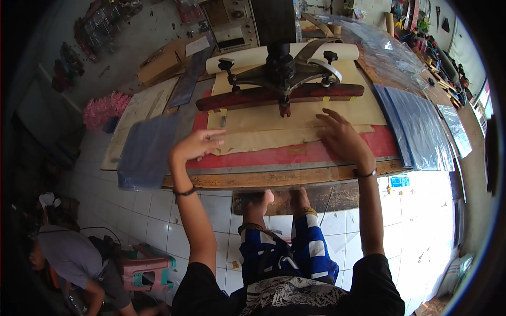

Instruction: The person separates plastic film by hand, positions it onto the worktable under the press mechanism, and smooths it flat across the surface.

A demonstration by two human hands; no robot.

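In the head view, the tan paper [258, 141] lies on the counter [237, 180] before the dark press [278, 71], between the left hand [194, 146], fingers parted beside its left edge, and the right hand [345, 139], fingers spread over its right end, contact unclear.

Extends a blurred left hand [197, 146] and right hand [345, 138], fingers spread, over a tan sheet [263, 120] and red work surface [253, 157], too unclear to confirm contact. Faces a dark machine head [279, 68] with a red bar [242, 99], just beyond both hands. Works between blue-tinted clear plastic [146, 150] left of the left hand and a stack of blue plastic sheets [421, 129] right of the right hand. Shares the room with a grey-shirted co-worker [71, 253], below and left of the left hand.
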